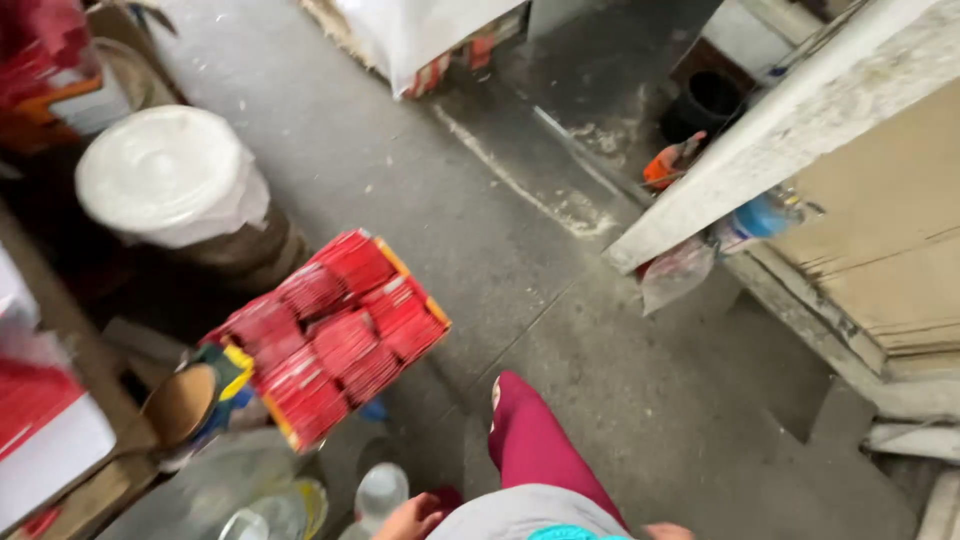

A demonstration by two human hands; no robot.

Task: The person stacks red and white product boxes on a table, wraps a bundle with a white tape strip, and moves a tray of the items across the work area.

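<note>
Hands sit at the bottom edge, left hand [410, 517] loosely curled and empty beside a clear plastic bottle [378, 492] just below the tray of red packets [330, 335], right hand [668, 531] barely visible, its state unclear.

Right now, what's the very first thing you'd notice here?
The tray packed with bright red bundles, left of centre above the grey concrete floor. Behind it, upper left, stands a drum under a white plastic cover. At the bottom edge, the person's left hand sits beside a clear bottle, with a maroon trouser leg stepping forward.
</note>
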